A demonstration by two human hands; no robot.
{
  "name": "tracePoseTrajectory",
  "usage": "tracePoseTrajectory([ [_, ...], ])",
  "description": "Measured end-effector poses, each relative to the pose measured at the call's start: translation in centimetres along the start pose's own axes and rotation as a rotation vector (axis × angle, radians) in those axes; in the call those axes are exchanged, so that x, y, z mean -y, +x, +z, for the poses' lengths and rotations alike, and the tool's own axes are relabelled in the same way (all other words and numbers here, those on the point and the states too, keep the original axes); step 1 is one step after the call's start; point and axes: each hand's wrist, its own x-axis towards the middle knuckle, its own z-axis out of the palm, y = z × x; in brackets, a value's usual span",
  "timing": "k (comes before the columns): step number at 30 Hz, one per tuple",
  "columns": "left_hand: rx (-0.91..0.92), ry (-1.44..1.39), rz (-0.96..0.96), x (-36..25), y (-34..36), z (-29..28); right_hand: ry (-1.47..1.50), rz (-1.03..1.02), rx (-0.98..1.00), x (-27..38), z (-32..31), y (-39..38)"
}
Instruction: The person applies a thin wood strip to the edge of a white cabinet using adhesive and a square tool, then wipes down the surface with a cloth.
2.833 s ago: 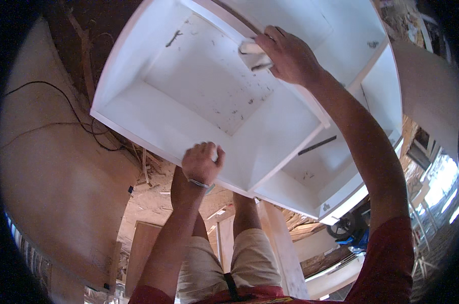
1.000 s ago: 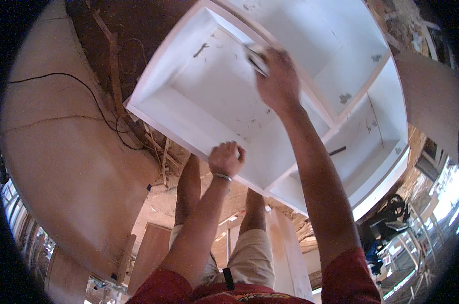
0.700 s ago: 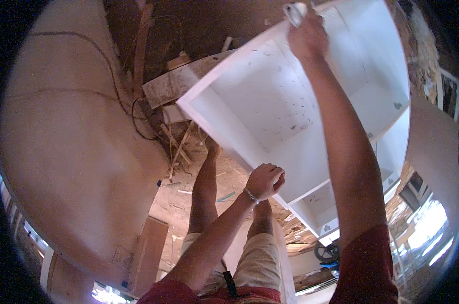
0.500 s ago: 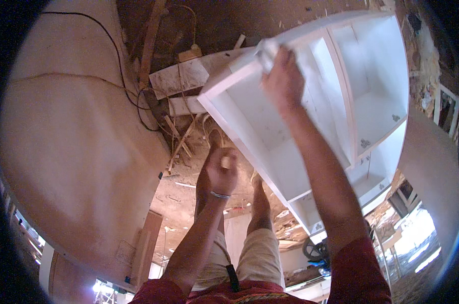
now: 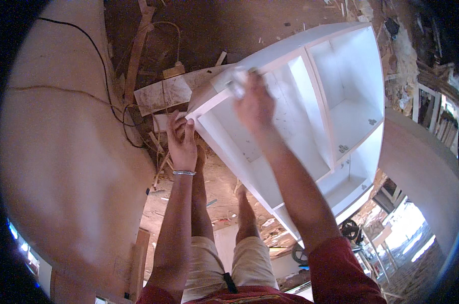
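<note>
A white open-fronted cabinet [image 5: 320, 101] with dividers and several compartments stands tilted across the middle and right. My right hand [image 5: 257, 104] is closed on a small whitish thing [image 5: 236, 87], blurred by motion, at the cabinet's upper front edge; its kind cannot be made out. At the cabinet's near left corner is my left hand [image 5: 183, 144], a bracelet on its wrist. Its thumb lies against the corner and its fingers curl round the outer side. Small metal hinge plates [image 5: 343, 149] show on the inner walls.
A large pale brown panel [image 5: 77, 152] fills the left side, with a black cable [image 5: 95, 48] across it. Boards [image 5: 163, 96] and wood scraps lie behind the cabinet's left corner. My feet stand on a littered dirt floor [image 5: 216, 187]. A dark wheel [image 5: 300, 254] sits below the cabinet.
My left hand has gone up and left from in front of my legs to the cabinet's corner. My right hand has slid left along the edge with the whitish thing. The view has shifted.
</note>
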Motion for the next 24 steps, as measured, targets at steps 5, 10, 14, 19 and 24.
tracePoseTrajectory([
  [5, 0.052, 0.215, 0.008, -0.7, 2.2, 0.8, -0.177, 0.121, -0.188, -9.0, -2.7, 5.6],
  [10, 0.052, 0.159, 0.066, 0.0, 3.0, 0.1, -0.231, 0.393, -0.241, -11.4, -4.5, 10.8],
  [14, 0.087, 0.26, 0.168, -1.0, 3.4, 1.6, -0.315, 0.358, -0.441, -14.4, -4.7, 11.7],
  [19, 0.267, 0.36, 0.229, -0.5, 4.0, -0.9, 0.024, 0.333, -0.198, -11.4, -7.6, 10.5],
  [24, 0.029, 0.53, 0.068, -4.9, -5.0, -0.6, 0.399, 0.334, -0.301, -10.0, -8.2, -1.8],
])
